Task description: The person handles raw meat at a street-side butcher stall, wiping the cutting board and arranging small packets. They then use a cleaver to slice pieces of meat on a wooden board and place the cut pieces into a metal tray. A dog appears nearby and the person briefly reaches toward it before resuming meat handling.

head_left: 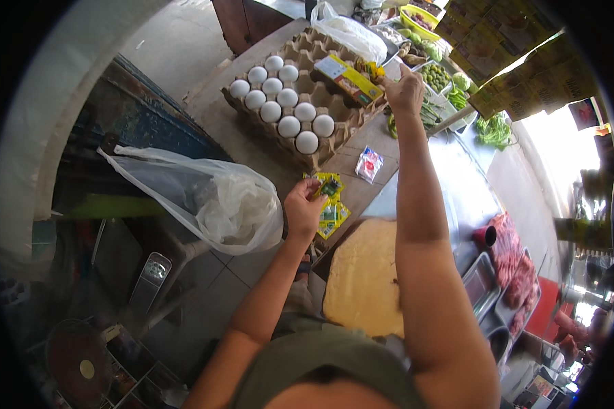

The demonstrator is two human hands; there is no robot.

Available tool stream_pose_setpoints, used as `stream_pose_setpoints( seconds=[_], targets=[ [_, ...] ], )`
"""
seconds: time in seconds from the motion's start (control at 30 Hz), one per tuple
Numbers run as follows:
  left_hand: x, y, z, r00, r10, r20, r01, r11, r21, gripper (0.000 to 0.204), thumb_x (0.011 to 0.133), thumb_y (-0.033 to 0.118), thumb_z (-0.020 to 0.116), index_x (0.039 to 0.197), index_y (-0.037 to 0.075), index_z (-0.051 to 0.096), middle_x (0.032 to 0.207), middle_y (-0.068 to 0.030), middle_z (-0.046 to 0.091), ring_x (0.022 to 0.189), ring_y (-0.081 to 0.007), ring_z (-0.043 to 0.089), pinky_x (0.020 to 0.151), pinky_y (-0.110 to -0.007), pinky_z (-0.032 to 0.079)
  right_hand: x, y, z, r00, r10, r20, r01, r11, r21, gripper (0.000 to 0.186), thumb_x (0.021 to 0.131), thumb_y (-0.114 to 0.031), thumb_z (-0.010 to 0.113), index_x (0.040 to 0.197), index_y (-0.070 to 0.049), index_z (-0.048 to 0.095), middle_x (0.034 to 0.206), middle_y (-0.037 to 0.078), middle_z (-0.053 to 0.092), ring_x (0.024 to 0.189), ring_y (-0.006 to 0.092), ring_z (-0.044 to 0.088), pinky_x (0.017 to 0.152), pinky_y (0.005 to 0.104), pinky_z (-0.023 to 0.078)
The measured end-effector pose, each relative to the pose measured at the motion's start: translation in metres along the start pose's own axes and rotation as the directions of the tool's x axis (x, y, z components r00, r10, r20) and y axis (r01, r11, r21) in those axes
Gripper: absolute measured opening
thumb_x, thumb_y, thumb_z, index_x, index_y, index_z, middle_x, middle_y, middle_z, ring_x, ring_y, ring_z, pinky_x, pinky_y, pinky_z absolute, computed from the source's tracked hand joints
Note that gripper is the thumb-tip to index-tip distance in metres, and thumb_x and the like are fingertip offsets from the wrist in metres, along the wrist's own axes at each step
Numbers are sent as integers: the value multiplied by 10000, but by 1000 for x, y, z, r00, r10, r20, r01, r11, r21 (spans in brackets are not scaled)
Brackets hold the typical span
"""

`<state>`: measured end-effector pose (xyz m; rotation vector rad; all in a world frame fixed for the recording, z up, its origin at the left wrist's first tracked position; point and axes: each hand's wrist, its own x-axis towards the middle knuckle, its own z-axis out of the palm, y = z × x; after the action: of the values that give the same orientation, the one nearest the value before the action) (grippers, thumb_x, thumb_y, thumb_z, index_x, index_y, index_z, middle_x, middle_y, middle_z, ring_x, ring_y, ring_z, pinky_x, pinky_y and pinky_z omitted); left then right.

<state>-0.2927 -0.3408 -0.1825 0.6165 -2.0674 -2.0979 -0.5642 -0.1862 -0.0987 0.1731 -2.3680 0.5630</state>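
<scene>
Left hand (303,206): thumb and fingers pinch yellow-green sachets (332,218), just off the near corner of the egg tray (304,54).
Right hand (404,92): fingers bent beside a crumpled yellow packet (370,69); whether they grip it, I cannot tell.
Plastic bag (242,201): see-through, its contents hard to make out.
Tray: grey-brown cardboard, white eggs (288,127) at left; a yellow box (348,78) hides some cups.
Sachets: printed yellow and green, one below another, the upper partly covered by fingertips.
Meat (505,255): pink, farther pieces blurred toward the right rim.
</scene>
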Motion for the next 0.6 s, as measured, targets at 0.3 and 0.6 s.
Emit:
stream_pose_setpoints(
  seconds=[0.3,0.6],
  targets=[
    [4,28,9,963,-178,201,251,861,-442,295,820,-109,654,1089,-11,582,939,-98,714,773,-112,677,643,-211,538,-110,-27,-104,209,-158,965,-735,625,261,302,933,-255,669,1123,-24,712,827,16,696,690,88,610,578,247,507],
    [-4,51,16,963,-157,220,257,780,-571,291,847,-74,657,1122,-6,589,980,-94,719,809,-100,678,641,-205,531,-99,-32,-103,242,-200,950,-893,337,298,217,851,-114,724,1020,23,720,810,63,708,631,111,647,573,233,535]
  ],
)
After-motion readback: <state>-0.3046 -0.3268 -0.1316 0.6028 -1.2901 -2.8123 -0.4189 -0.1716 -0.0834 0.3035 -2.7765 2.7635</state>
